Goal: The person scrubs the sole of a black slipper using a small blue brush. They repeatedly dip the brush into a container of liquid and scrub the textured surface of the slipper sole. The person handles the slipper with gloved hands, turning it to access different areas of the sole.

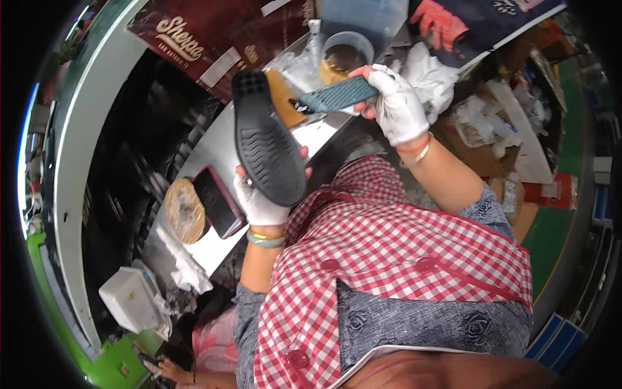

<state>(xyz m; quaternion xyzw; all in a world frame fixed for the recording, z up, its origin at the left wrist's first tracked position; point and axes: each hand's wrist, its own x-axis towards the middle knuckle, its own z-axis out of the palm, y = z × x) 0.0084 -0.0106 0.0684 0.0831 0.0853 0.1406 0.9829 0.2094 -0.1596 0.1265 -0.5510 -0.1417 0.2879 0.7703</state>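
Observation:
My left hand (258, 202), in a white fingerless glove, grips a black shoe sole (269, 146) near its lower end. The sole is held up with its treaded face in view. My right hand (400, 107), gloved the same way, pinches one end of a flat grey-green tool (340, 95) with a textured surface. The tool's dark far end points left toward the sole, with a gap between them; its exact kind I cannot make out. Behind it stands a clear tub (348, 50) with brownish contents. A tan piece of board (284, 97) lies behind the sole.
On the narrow metal table (217, 146) lie a red-cased phone (219, 202) and a roll of tape (184, 211). Maroon boxes (214, 35) stand at the back, and a pink glove (440, 24) lies at back right. A person's hand (173, 371) shows at lower left.

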